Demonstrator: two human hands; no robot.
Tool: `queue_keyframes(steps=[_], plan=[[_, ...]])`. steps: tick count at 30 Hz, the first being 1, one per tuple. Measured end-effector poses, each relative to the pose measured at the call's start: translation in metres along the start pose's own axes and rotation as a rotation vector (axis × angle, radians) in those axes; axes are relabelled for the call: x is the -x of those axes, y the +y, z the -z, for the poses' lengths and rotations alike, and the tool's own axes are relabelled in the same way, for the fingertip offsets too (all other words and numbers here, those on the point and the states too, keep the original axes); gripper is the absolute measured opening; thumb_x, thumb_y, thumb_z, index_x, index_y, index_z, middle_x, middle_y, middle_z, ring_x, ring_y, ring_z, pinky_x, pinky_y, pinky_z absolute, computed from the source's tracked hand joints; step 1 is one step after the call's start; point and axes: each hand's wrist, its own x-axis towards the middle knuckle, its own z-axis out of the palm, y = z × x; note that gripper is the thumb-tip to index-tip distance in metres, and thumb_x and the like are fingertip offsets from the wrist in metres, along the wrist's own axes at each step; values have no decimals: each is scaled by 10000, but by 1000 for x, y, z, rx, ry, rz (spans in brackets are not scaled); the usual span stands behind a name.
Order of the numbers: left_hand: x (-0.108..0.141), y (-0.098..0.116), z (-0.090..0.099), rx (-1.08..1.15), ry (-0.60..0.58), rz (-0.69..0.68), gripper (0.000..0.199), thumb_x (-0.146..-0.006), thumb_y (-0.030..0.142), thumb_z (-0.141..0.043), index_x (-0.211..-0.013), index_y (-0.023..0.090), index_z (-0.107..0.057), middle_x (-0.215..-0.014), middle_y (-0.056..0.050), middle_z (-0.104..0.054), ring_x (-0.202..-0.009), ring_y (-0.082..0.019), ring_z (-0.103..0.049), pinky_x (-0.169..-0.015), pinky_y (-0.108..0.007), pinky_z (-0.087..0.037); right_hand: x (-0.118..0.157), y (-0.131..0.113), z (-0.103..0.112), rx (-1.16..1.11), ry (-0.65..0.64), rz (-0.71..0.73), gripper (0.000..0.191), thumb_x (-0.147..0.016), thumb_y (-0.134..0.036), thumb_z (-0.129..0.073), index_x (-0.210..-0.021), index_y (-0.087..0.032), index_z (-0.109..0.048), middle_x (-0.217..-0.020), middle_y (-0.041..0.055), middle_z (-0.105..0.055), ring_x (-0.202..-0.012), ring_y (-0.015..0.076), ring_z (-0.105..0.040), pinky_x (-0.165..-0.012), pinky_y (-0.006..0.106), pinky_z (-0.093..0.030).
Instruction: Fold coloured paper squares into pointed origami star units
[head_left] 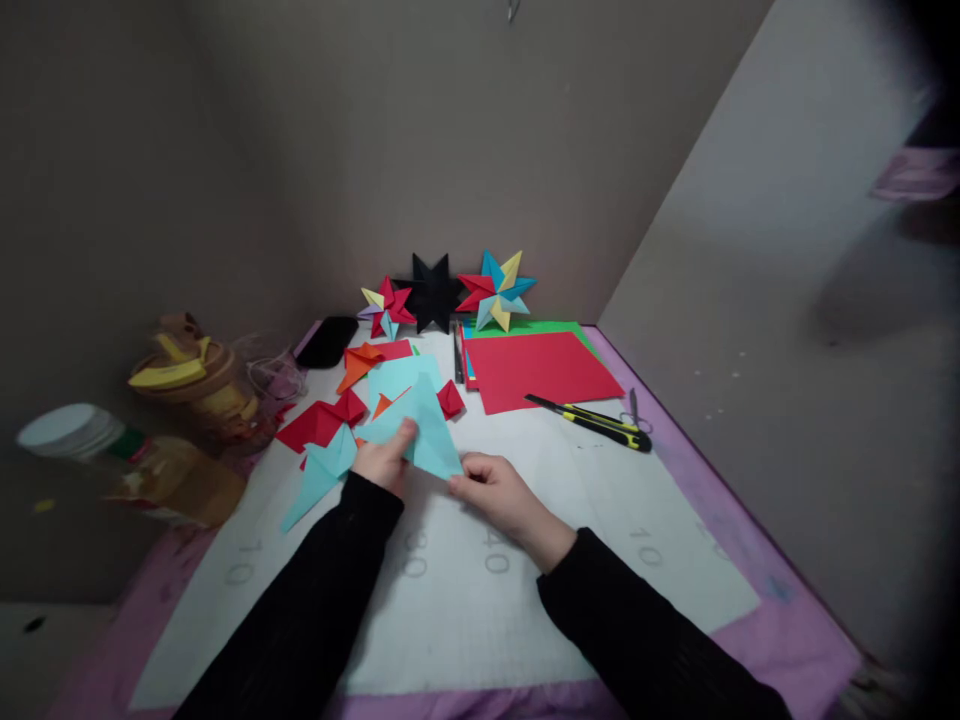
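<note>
A light blue piece of paper (426, 425) with straight edges is held up over the white sheet. My left hand (384, 460) grips its left side, the thumb lying on top. At its lower right corner, the fingertips of my right hand (491, 490) pinch the paper. Just left of my left hand lies a folded light blue paper piece (321, 475). Red folded paper (319, 420) rests beyond that piece. Another light blue sheet (390, 375) sits behind the held paper, partly covered by it, and a small red folded piece (451, 399) is beside it.
Red paper (547, 370) lies on a stack at the back right, with a yellow-black box cutter (600, 425) and scissors (634, 410) near it. Paper stars (496, 292) lean at the wall. A dark phone (328, 342) is back left; a white-lidded jar (75, 430) stands left.
</note>
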Motion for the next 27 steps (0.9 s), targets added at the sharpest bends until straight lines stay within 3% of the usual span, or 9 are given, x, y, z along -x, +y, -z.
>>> queue_keyframes(steps=[5,8,10,13,17,19,21,24,27], plan=[[-28,36,24,160,92,-40,311,-528,322,-799,-722,119,-664,-611,4,-629,-541,-94,-553,-512,-201,-452,0,3,8,-22,-3,-59,242,-695,-295,-628,-557,-163,-479,-565,-41,-402,-527,89,-361,-487,219,-271],[-34,45,31,180,124,-107,279,-554,331,-779,-705,132,-654,-646,12,-619,-568,-72,-543,-501,-166,-416,-2,5,13,-25,19,-66,232,-693,-316,-629,-568,-156,-517,-553,-36,-423,-522,92,-377,-488,222,-280],[-31,44,30,119,32,-105,366,-557,351,-776,-832,135,-668,-801,-22,-656,-647,-85,-567,-527,-170,-421,-4,6,15,-37,36,-55,251,-700,-336,-627,-569,-156,-510,-546,-41,-410,-507,87,-364,-481,220,-274],[-22,35,25,-127,-190,-146,679,-546,321,-788,-1168,177,-557,-957,-51,-653,-672,-106,-573,-570,-211,-438,-5,5,18,-24,55,-37,269,-718,-348,-611,-573,-163,-480,-546,-50,-383,-498,83,-349,-472,218,-266],[-18,29,24,-447,-229,-299,826,-537,297,-790,-1279,163,-453,-988,-91,-651,-860,-193,-600,-665,-258,-462,-5,2,24,248,68,101,249,-753,-250,-558,-545,-171,-448,-585,-35,-407,-551,101,-398,-521,227,-309],[-18,30,27,-499,-247,-309,806,-535,312,-788,-1260,158,-472,-969,-98,-662,-930,-226,-598,-720,-291,-473,-6,1,29,443,79,195,232,-755,-186,-533,-533,-172,-467,-611,-20,-450,-595,115,-440,-570,241,-336],[-18,30,28,-539,-304,-270,712,-539,321,-785,-1186,144,-542,-871,-82,-683,-849,-221,-624,-722,-308,-483,-7,0,34,525,119,255,198,-766,-164,-516,-568,-177,-525,-644,-4,-498,-638,131,-481,-605,252,-355],[-15,26,26,-566,-361,-237,466,-536,332,-785,-938,130,-662,-777,-60,-689,-729,-206,-633,-672,-297,-495,-9,-1,40,380,288,269,127,-782,-207,-538,-673,-184,-598,-705,15,-550,-676,145,-513,-608,255,-370],[-8,18,19,-507,-389,-216,337,-555,352,-771,-793,136,-670,-733,-46,-687,-677,-190,-627,-625,-279,-493,-12,2,44,110,421,208,140,-774,-286,-584,-680,-182,-583,-648,-4,-533,-614,130,-482,-570,245,-361]])
